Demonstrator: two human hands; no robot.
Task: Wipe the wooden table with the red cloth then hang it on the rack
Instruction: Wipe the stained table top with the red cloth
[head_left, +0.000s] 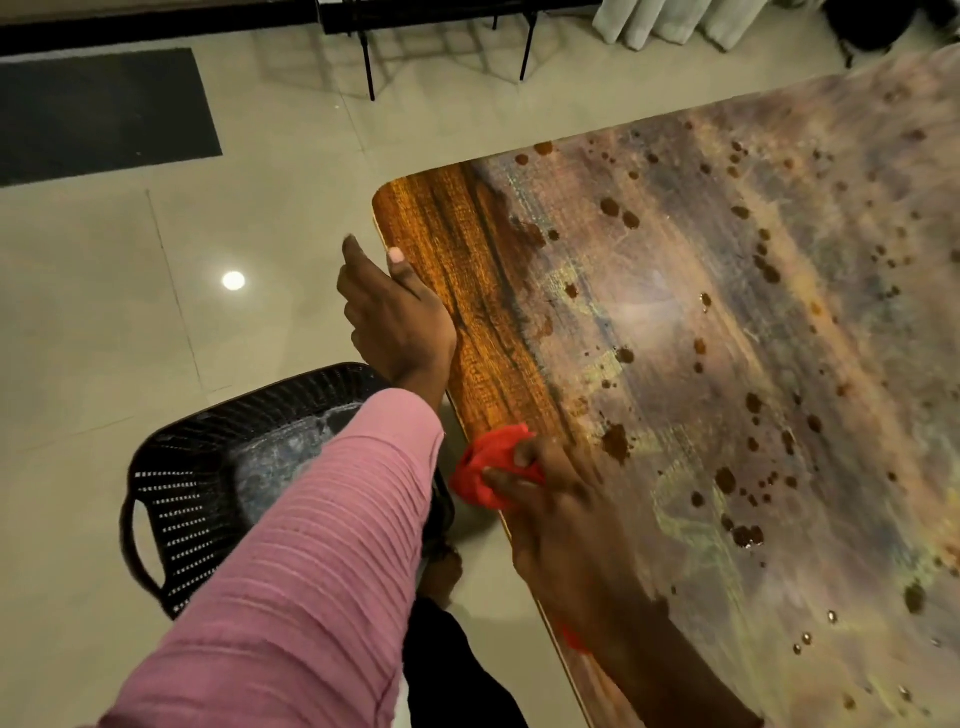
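Observation:
The wooden table (483, 291) fills the right of the head view, its top streaked and dotted with dark wet spots. My right hand (561, 514) grips the bunched red cloth (488, 467) at the table's near left edge. My left hand (389, 312) rests against that same edge farther up, thumb on the tabletop and fingers down its side. A black rack (447, 31) with thin legs stands on the floor at the far top.
A black perforated basket (208, 483) sits on the tiled floor just left of the table, under my left forearm. A dark mat (98, 114) lies at the top left. Pale curtains (675, 21) hang at the top right.

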